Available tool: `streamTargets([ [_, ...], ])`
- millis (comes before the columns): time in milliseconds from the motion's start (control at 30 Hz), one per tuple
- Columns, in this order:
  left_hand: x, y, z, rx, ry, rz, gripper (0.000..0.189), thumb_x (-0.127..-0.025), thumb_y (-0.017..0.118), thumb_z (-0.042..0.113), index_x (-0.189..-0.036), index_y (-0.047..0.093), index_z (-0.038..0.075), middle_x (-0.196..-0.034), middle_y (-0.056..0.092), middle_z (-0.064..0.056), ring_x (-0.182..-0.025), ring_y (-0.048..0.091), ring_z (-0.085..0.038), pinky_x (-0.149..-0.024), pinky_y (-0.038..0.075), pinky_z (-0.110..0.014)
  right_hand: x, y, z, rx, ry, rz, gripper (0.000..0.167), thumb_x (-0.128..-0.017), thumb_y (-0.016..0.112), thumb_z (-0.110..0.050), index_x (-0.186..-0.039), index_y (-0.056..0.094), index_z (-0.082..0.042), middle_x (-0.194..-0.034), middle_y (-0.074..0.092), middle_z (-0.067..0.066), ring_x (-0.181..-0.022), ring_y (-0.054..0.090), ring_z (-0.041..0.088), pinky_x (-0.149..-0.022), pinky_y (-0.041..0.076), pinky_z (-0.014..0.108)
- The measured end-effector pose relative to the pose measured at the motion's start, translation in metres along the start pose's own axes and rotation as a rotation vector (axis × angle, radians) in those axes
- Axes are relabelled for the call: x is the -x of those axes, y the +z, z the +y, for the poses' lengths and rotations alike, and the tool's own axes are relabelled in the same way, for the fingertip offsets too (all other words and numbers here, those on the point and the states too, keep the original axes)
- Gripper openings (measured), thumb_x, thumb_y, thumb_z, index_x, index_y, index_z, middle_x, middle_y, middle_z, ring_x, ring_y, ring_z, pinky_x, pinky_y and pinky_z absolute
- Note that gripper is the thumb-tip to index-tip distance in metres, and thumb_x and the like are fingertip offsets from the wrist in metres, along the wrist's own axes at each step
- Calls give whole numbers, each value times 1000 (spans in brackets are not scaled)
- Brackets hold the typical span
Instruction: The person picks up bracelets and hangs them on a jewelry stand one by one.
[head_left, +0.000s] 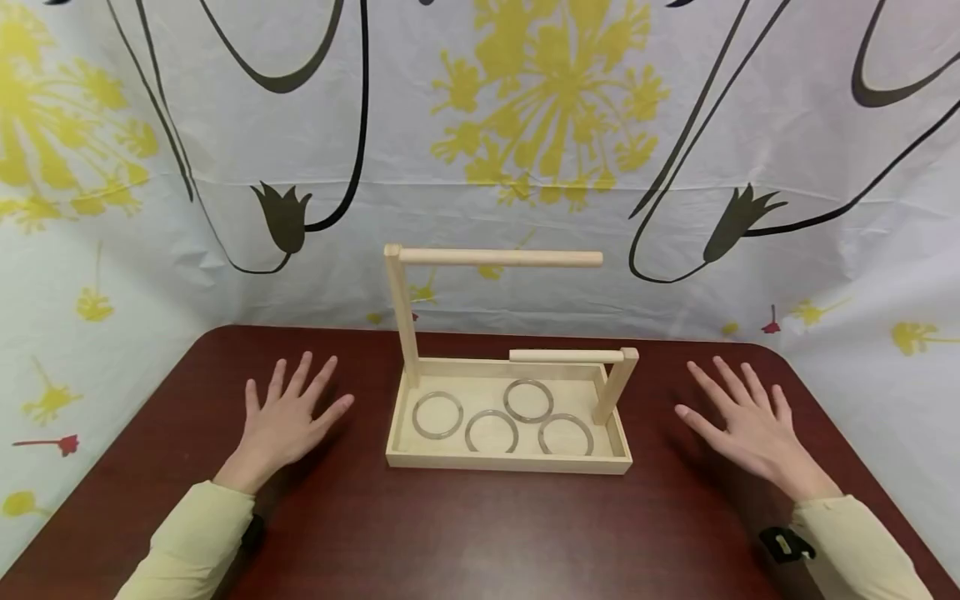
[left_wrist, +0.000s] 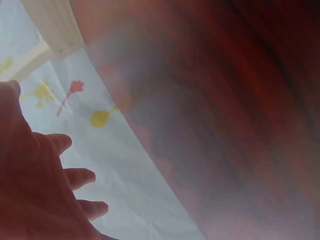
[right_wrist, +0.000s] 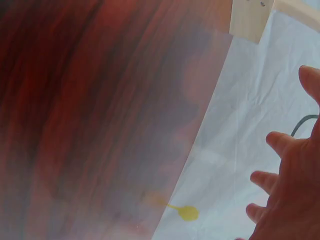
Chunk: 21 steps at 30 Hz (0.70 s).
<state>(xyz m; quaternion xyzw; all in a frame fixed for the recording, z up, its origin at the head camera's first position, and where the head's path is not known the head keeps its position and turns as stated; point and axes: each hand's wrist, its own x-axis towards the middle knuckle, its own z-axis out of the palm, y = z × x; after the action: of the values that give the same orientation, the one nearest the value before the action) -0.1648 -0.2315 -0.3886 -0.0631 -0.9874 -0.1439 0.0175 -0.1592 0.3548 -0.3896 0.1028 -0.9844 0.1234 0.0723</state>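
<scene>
My left hand (head_left: 281, 429) is spread over the table, left of a shallow wooden tray (head_left: 510, 461), and holds nothing. On the tray's other side my right hand (head_left: 753, 433) is spread too, fingers straight and apart, holding nothing. A tall post (head_left: 402, 317) at the tray's left end carries a long horizontal rod (head_left: 502, 257). At the right end a shorter post (head_left: 617, 387) carries a shorter rod (head_left: 566, 356) pointing left. Several thin greyish rings (head_left: 528, 401) lie flat in the tray. The wrist views show the left hand (left_wrist: 35, 180) and right hand (right_wrist: 295, 175) with extended fingers.
The dark red-brown table (head_left: 480, 533) has rounded far corners. Behind and beside it hangs a white cloth (head_left: 420, 125) with yellow flower and dark stem prints. A black strap (head_left: 786, 543) is at the right wrist, below a pale sleeve (head_left: 855, 542).
</scene>
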Motion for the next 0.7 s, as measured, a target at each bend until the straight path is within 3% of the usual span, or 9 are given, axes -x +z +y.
streamTargets([
  [233,0,3,19,29,43,-17,80,-94,39,67,-156,20,20,-158,13,-19,-142,3,-46,-103,-5,-69,0,2,-10,-57,-53,18,72,-96,54,-46,-156,22,-23,-157,19,18,-143,2,43,-100,2,71],
  [400,1,11,33,24,104,-22,79,-95,39,65,-155,24,18,-158,18,-18,-142,9,-45,-104,0,-69,-1,2,-20,-112,-103,37,66,-97,55,-40,-154,28,-20,-152,27,21,-141,11,43,-91,15,72],
  [700,1,21,51,9,177,-43,78,-94,45,63,-154,28,17,-157,23,-14,-142,15,-42,-105,4,-68,-3,5,-34,-152,-216,102,60,-95,60,-31,-150,38,-17,-146,36,22,-139,20,40,-89,20,70],
])
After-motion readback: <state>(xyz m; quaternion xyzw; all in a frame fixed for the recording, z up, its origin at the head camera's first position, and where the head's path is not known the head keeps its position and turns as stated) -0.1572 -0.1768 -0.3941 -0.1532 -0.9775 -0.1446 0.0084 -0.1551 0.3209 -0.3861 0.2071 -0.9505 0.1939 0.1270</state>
